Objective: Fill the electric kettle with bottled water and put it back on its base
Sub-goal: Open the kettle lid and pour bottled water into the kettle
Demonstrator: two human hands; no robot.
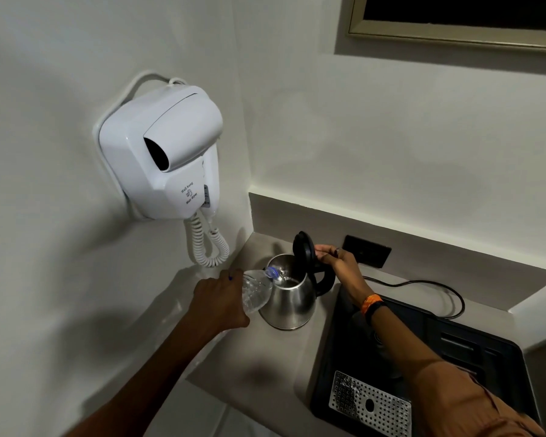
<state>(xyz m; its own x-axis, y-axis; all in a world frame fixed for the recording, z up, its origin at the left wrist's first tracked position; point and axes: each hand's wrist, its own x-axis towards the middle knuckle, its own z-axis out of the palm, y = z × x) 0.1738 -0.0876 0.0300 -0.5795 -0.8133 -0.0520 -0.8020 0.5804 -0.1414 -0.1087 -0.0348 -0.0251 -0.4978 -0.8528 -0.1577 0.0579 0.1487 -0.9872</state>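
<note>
**Bottle tipped over the open kettle**

A pale counter (pixel 265 367) sits in a white-walled corner, dimly lit. On it, near the corner, stands the steel kettle (pixel 292 302), upright and directly on the counter surface, just left of the black tray (pixel 473 339). Its black lid (pixel 304 247) is swung up and stands nearly vertical over the handle side.

The bottle (pixel 256 290), clear plastic, is tilted with its neck down over the kettle's open mouth; a blue ring marks the neck, right at the rim. Whether the neck touches the rim cannot be told. The left hand (pixel 219 301) has its grip closed around the bottle's lower body, fingers wrapped over it, knuckles toward the camera.

The right hand (pixel 338 258) reaches in from the right, fingers extended and loosely spread, their tips at the back of the raised lid; this grip is not closed around anything, only touching or propping the lid. A ring shows on one finger and an orange band (pixel 371 302) on the wrist.

The tray holds a perforated metal grate (pixel 369 403) at its near end. A black cord (pixel 435 287) loops behind it toward a dark wall plate (pixel 368 250). A white hair dryer (pixel 167 159) hangs on the left wall, its coiled cable below.
</note>
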